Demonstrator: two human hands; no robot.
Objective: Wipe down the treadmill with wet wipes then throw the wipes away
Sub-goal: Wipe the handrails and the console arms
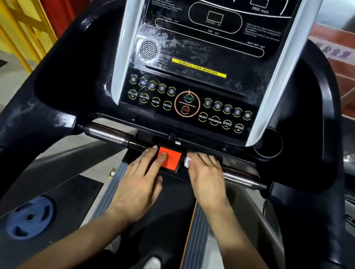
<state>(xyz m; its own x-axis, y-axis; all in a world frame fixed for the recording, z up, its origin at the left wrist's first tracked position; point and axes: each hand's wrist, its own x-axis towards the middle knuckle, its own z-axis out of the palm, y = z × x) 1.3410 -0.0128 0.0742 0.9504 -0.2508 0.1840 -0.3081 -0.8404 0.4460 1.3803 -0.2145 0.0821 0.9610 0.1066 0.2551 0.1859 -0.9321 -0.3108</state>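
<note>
Treadmill: console point(197, 52) fills the upper centre of the frame; its black panel shows streaks and a dusty film, heaviest round the left speaker grille.
Wet wipe: a small white scrap point(187, 162) shows just left of the right hand, low centre of the frame, against the front crossbar point(108, 135). Most of it is hidden under the hand.
Right hand: point(206, 175) lies palm down over the bar with the wipe under it; fingers point(200, 158) blurred, so I cannot tell whether they curl round the wipe or press it flat.
Left hand: point(140, 181) flat, fingers point(159, 158) straight and spread narrow, tips resting on the red stop pad point(168, 158). It holds nothing.
Step, as I judge it: wiping the bar beside the stop pad; console largely not yet done.
Risk: left fingertips on the pad may trigger or unseat it if pressed hard.
Risk: wipe may slip from under the hand and drop to the belt point(167, 212) below.
Risk: a wet wipe dragged over the button rows point(187, 107) could press START.
Around: blue weight plate point(31, 216) on the floor, lower left; yellow frame point(18, 14) upper left; cup holder point(269, 142) right of the console; a shoe point(153, 267) on the belt, bottom centre.
In the way: nothing lies between the hands and the console. No bin in sight.
</note>
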